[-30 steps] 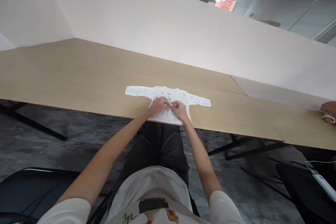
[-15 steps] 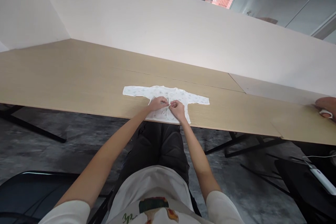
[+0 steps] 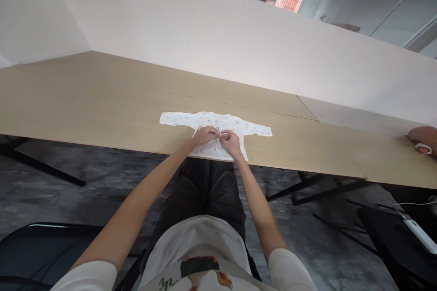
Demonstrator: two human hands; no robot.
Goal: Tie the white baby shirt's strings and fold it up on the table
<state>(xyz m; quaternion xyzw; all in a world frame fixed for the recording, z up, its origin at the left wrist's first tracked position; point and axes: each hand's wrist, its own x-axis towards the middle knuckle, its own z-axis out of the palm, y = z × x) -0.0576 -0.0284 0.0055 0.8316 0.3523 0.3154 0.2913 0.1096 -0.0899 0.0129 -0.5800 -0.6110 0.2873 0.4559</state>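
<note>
Below the near edge of the table (image 3: pixel 112 100), the person's dark trousers (image 3: pixel 208 191) are showing. The left hand (image 3: pixel 206 134) and right hand (image 3: pixel 231 141) are meeting over the white shirt (image 3: pixel 209 119); the fingers of both are standing narrow, pinching at its front opening. Whether a fastener is sitting between them, I cannot tell. Against half a second earlier, nothing is visibly shifting, so the work appears to be staying at one point on the opening. The shirt is lying spread by the near edge, hem facing the person, neckline pointing away. Its long axis is running left to right, cuff to cuff, roughly parallel to that edge. Beyond, a white partition (image 3: pixel 205 32) is standing.
</note>
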